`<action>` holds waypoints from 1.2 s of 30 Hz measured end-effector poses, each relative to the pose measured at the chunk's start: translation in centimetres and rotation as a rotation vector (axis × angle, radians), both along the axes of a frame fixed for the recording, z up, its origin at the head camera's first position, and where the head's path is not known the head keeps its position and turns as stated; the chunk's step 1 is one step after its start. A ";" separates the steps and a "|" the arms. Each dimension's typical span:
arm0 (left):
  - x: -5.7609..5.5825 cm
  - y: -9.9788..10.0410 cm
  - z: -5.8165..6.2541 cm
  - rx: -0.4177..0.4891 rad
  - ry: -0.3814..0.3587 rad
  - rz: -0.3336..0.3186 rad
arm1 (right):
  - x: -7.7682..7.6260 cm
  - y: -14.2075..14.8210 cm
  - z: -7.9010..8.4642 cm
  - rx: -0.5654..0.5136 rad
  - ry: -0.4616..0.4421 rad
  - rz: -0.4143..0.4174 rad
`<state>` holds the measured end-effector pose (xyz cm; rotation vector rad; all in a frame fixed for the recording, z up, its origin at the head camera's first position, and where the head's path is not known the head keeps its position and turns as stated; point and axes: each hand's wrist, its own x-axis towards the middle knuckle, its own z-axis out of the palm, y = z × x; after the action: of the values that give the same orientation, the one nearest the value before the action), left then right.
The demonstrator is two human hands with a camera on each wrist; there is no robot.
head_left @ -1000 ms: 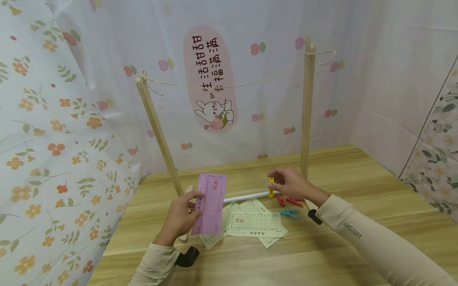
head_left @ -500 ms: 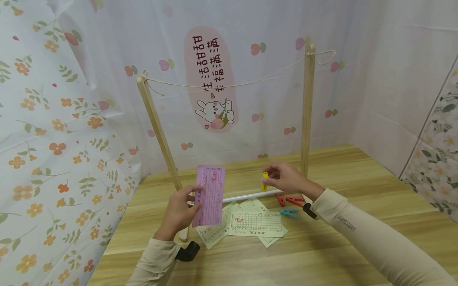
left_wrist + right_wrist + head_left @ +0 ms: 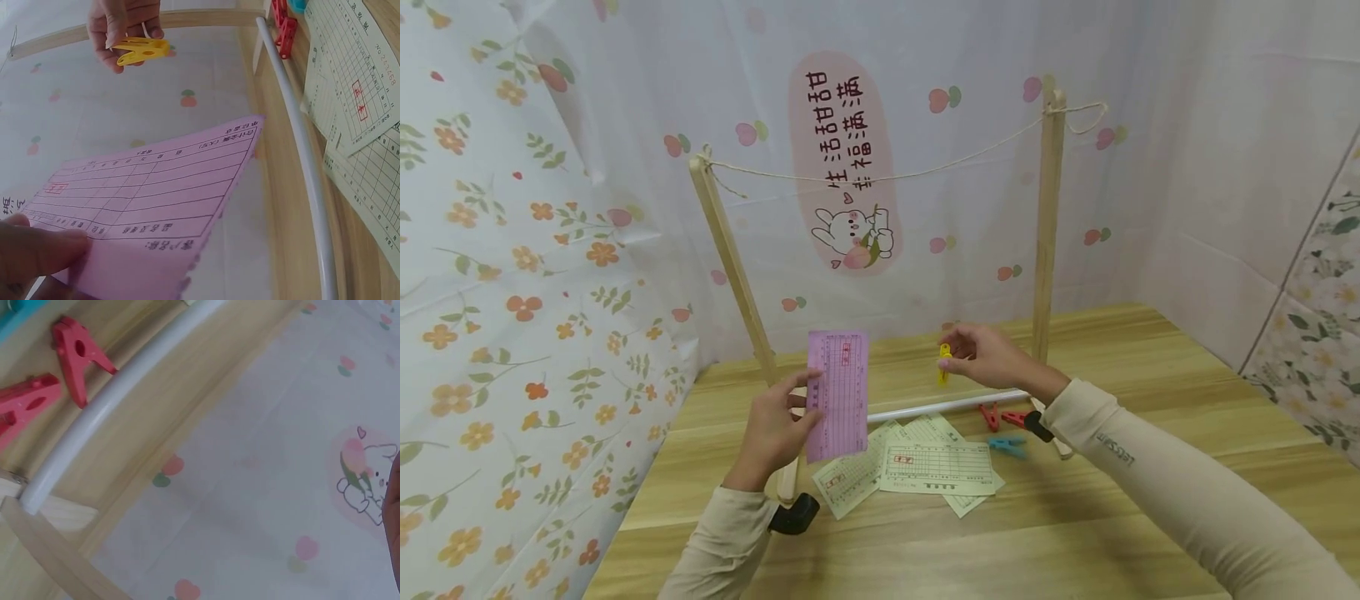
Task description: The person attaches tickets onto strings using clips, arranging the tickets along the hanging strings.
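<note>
My left hand (image 3: 775, 427) pinches the left edge of a purple printed slip (image 3: 838, 400), held upright above the table. The left wrist view shows the thumb lying over the slip (image 3: 144, 194) near its lower left corner. To the right, my right hand (image 3: 996, 358) holds a yellow clothespin (image 3: 944, 364) between thumb and fingers, over the white rod. In the left wrist view the clothespin (image 3: 142, 51) lies sideways in the fingers. Only a strip of the right hand (image 3: 392, 519) enters the right wrist view, where the clothespin is hidden.
A slack string (image 3: 895, 177) spans two wooden posts (image 3: 1047, 233), joined low down by a white rod (image 3: 947, 406). Several pale green slips (image 3: 936, 468) overlap on the table. Red clothespins (image 3: 990, 416) and a blue clothespin (image 3: 1007, 446) lie beside them.
Both hands have risen. The purple slip is higher and stands more upright. The yellow clothespin has moved up and left with the right hand.
</note>
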<state>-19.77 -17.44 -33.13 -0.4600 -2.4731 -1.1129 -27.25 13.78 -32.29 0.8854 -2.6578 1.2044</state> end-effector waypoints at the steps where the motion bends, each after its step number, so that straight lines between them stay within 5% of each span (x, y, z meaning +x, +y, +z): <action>1: 0.0 0.0 0.1 0.003 0.003 0.000 | -0.1 0.0 0.1 -0.001 0.010 -0.002; 17: -0.6 0.0 1.2 0.004 0.121 0.007 | -0.9 -1.2 2.7 -0.028 0.012 -0.016; 36: -1.1 0.1 2.8 0.050 0.165 -0.004 | -1.5 -2.6 5.1 -0.046 0.055 0.007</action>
<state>-20.86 -17.34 -30.32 -0.5199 -2.2977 -1.0900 -28.71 11.17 -27.19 0.9072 -2.5762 1.2192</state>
